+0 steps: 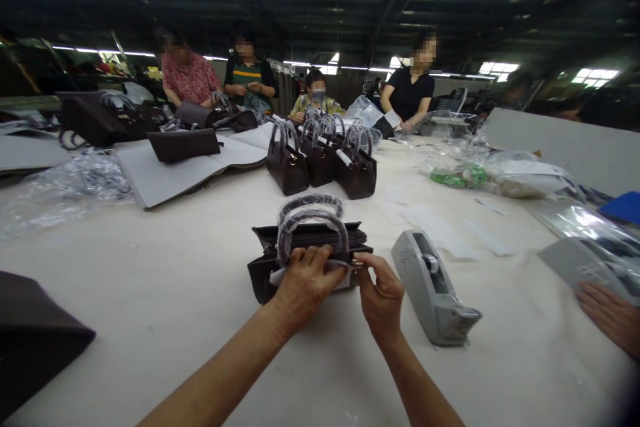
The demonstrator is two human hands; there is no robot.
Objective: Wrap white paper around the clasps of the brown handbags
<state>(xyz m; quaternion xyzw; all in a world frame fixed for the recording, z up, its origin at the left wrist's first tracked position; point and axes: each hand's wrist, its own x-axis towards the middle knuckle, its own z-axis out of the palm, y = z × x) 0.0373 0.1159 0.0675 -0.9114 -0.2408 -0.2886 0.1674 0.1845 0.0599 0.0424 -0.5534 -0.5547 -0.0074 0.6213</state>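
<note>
A dark brown handbag (260, 273) with plastic-wrapped handles stands upright on the white table (200, 347), in front of me. My left hand (307, 283) presses on the bag's front below the handles, its fingers bent over a white piece of wrapping; whether they grip it is hidden. At the bag's right end, my right hand (381, 290) pinches a small metal fitting (357, 263) between thumb and forefinger. A grey tape dispenser (433, 290) rests just right of my right hand.
Several wrapped handbags (320, 160) stand beyond. Grey sheets and clear plastic (80, 180) lie left; a dark item (35, 340) is at the near left. Another person's hand (610, 313) rests at the right edge. Several people work across the table.
</note>
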